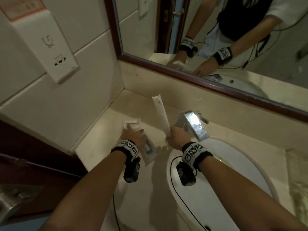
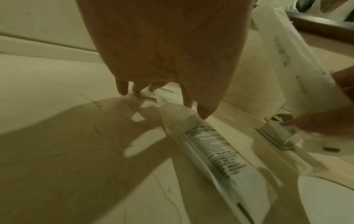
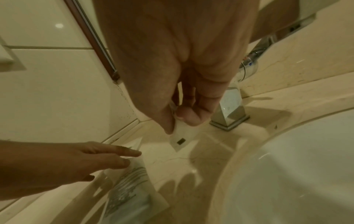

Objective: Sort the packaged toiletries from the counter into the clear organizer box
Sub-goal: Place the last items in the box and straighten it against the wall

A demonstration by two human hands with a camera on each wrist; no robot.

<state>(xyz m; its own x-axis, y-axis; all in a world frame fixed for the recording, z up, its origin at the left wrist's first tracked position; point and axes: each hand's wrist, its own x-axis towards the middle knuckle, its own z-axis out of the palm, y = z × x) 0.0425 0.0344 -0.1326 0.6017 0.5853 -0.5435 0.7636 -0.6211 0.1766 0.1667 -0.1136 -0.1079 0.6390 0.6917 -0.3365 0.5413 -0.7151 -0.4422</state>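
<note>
Right hand (image 1: 176,136) pinches the lower end of a long white packet (image 1: 160,112), thumb and fingers clamped on it; the packet stands tilted up over the surface (image 1: 93,144), just left of the chrome faucet (image 1: 193,125). In the right wrist view a small dark square mark shows on the packet's bottom edge; faint print runs along its length in the left wrist view, too blurred to read.

Left hand (image 1: 133,135) is down on the surface with fingers straight and slightly spread, fingertips (image 2: 122,89) touching a small white sachet (image 1: 131,125) near the back wall. It grips nothing.

A second clear-wrapped packet (image 2: 216,157) lies flat on the surface just beside the left hand, between it and the white sink basin (image 1: 216,172). It carries dark lines of print and a small black bar near one end; text is not legible.

On the wall to the left is a white socket panel (image 1: 60,62) with small unreadable lettering and a pictogram above. The wood-framed mirror (image 1: 200,47) reflects both forearms with marker-patterned wristbands.

The clear organizer box is not visible in any view.
</note>
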